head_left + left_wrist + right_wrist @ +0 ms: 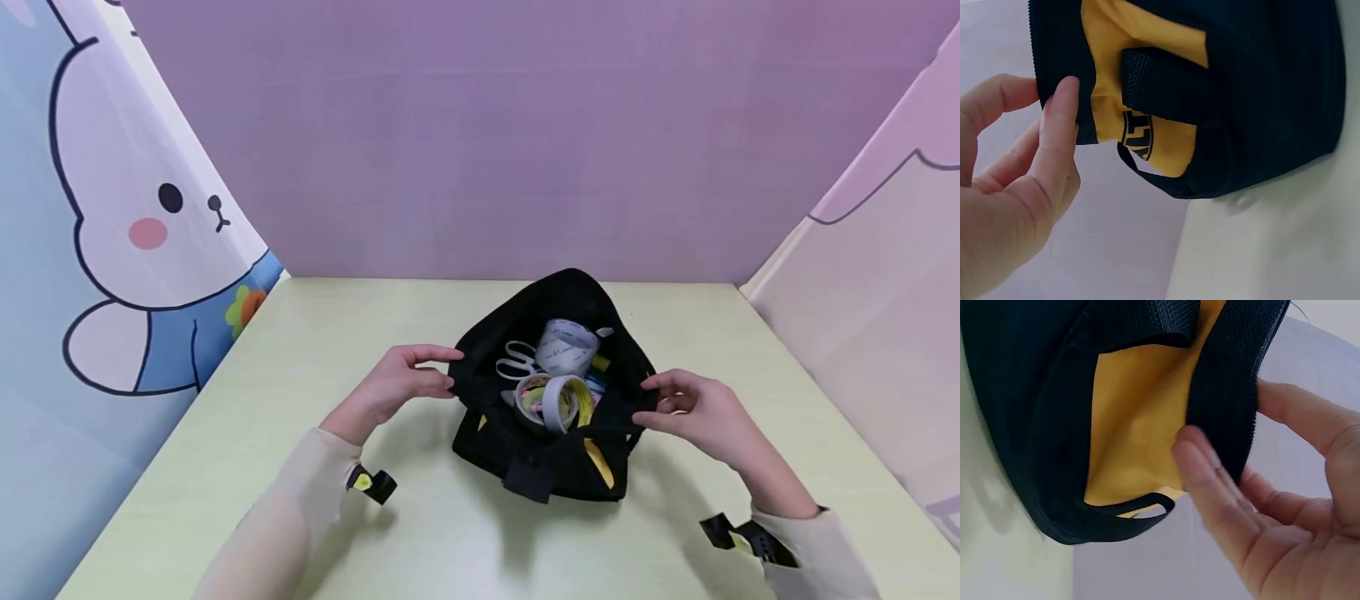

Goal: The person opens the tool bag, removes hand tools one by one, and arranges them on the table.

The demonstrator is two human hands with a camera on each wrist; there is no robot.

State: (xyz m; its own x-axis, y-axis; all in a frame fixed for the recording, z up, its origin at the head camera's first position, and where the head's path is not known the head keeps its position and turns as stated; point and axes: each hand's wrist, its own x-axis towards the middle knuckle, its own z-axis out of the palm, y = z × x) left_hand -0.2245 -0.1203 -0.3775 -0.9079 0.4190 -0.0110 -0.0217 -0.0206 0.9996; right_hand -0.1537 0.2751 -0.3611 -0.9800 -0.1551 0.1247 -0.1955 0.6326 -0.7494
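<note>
A black and yellow fabric tool bag (528,479) with a zipped mouth stands on the table, its top spread wide. My left hand (393,383) pinches the left edge of the mouth between thumb and fingers; the left wrist view shows the zipper band (1060,50) there. On the opposite side my right hand (697,412) pinches the right edge, at the black band (1225,387) above a yellow panel (1141,425). Inside lie white-handled scissors (516,360), a wide tape roll (567,347) and two narrower tape rolls, one white and yellow (558,404).
The bag rests on a pale yellow-green table (360,317). Behind it hangs a purple cloth (510,167), with a cartoon-printed cloth (120,208) on the left and a pale cloth (877,292) on the right.
</note>
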